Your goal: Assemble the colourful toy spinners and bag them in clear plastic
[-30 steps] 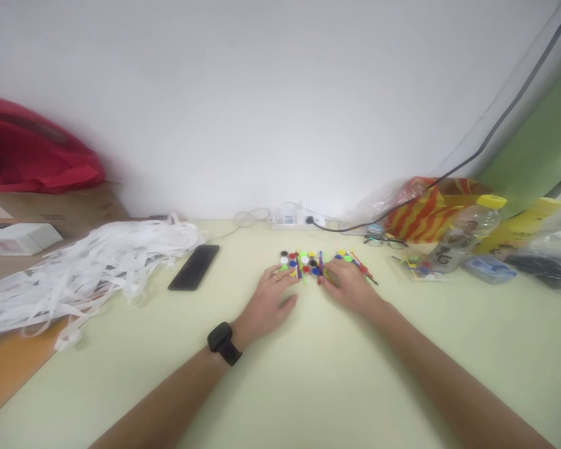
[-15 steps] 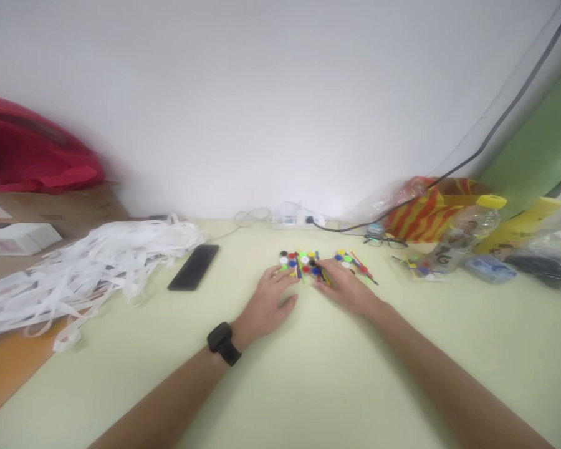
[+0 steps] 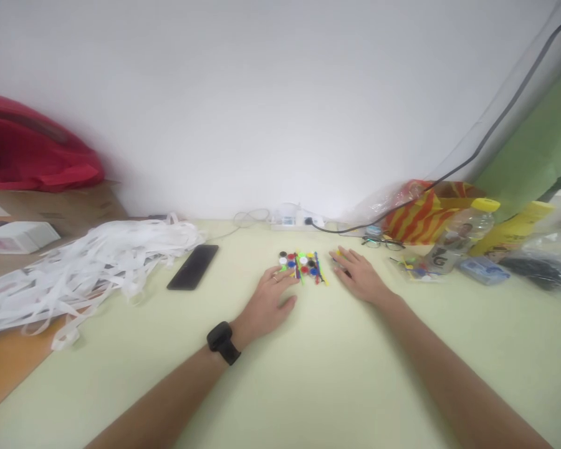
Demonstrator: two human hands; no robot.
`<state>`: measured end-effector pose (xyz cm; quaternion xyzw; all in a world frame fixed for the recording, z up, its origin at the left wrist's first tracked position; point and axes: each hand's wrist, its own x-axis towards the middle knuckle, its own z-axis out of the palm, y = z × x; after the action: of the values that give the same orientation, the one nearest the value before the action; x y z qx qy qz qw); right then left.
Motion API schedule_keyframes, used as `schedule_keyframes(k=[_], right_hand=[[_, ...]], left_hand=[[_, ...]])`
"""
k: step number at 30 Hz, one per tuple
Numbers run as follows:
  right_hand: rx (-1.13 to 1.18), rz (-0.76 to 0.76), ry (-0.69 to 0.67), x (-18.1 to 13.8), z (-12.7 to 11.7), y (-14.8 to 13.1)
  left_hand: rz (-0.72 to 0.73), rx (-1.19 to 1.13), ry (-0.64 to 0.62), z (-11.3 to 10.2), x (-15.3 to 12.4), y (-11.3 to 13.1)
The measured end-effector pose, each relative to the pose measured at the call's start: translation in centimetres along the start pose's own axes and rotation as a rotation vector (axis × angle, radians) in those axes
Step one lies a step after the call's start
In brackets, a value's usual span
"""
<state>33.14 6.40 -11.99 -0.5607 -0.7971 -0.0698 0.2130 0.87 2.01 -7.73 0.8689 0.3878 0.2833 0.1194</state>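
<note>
A cluster of small coloured round caps and thin coloured sticks (image 3: pixel 303 264) lies on the pale green table (image 3: pixel 308 374). My left hand (image 3: pixel 267 300), with a black watch on the wrist, rests flat beside the cluster's left edge, fingers spread and touching the nearest pieces. My right hand (image 3: pixel 359 275) lies palm down to the right of the cluster, fingers stretched over a second small group of pieces, most of it hidden under the hand. Neither hand visibly grips anything.
A black phone (image 3: pixel 192 266) lies left of the cluster, beside a heap of white paper strips (image 3: pixel 84 265). A power strip (image 3: pixel 295 219) sits at the wall. Glasses (image 3: pixel 383 243), a plastic bottle (image 3: pixel 458 242), a striped bag (image 3: pixel 423 212) and packets crowd the right.
My right hand has moved right, away from the main cluster and onto the smaller group of pieces. The left hand has stayed in place.
</note>
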Motion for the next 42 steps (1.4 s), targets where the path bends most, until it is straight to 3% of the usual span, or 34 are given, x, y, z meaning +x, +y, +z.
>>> schedule_keyframes(k=[8, 17, 22, 25, 29, 35, 42], right_hand=[[0.192, 0.045, 0.068, -0.2, -0.1, -0.3], [0.296, 0.063, 0.058, -7.0, -3.1, -4.8], [0.419, -0.126, -0.002, -9.3, -4.9, -9.9], [0.518, -0.264, -0.071, -8.8, -5.4, -12.8], [0.639, -0.304, -0.07, -6.9, -5.4, -14.8], [0.775, -0.238, -0.063, -5.7, -5.9, -14.9], [0.868, -0.1, -0.023, -5.5, -6.1, -12.6]], left_hand=[[0.016, -0.001, -0.001, 0.0, 0.0, 0.1], [0.052, -0.022, 0.036, 0.3, -0.1, -0.2], [0.081, -0.093, 0.136, 0.3, 0.5, 0.3], [0.086, -0.154, 0.159, -0.2, 0.7, 1.1], [0.093, -0.228, 0.116, -1.0, 0.5, 1.9], [0.02, -0.314, 0.04, -1.0, 0.1, 2.0], [-0.026, -0.289, -0.013, -1.1, 0.1, 2.3]])
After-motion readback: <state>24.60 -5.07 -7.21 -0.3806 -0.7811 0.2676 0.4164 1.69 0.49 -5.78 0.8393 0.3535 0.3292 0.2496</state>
